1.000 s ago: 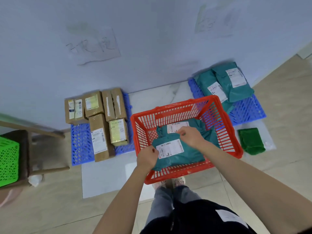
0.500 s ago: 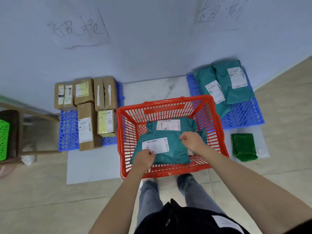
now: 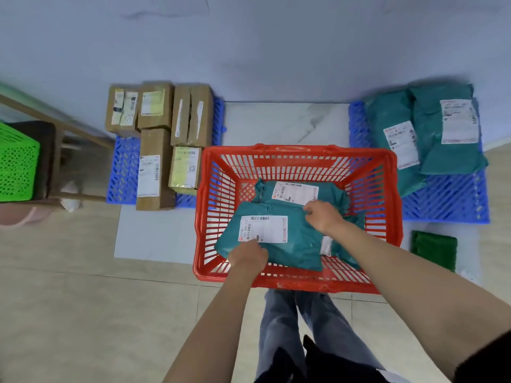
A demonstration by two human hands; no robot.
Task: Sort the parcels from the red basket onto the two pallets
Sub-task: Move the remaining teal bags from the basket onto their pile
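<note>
The red basket [image 3: 298, 156] stands on the floor before me with teal parcel bags inside. The top teal bag [image 3: 293, 244] with a white label lies across the basket. My left hand [image 3: 247, 255] grips its near left edge, and my right hand [image 3: 322, 217] pinches its far right edge. A second teal bag [image 3: 329, 193] lies beneath it at the back. The left blue pallet [image 3: 124, 167] carries several brown cardboard boxes [image 3: 154, 172]. On the right blue pallet [image 3: 448, 200] lie teal bags [image 3: 431, 128].
A wooden chair [image 3: 63, 150] holding a green crate [image 3: 16, 167] stands at the far left. A folded green cloth [image 3: 434, 248] lies on the floor right of the basket. The wall runs behind both pallets. My legs [image 3: 298, 327] are below the basket.
The camera has tilted down and closer to the basket. Both hands keep hold of the top teal bag, which has shifted slightly toward the near side of the basket.
</note>
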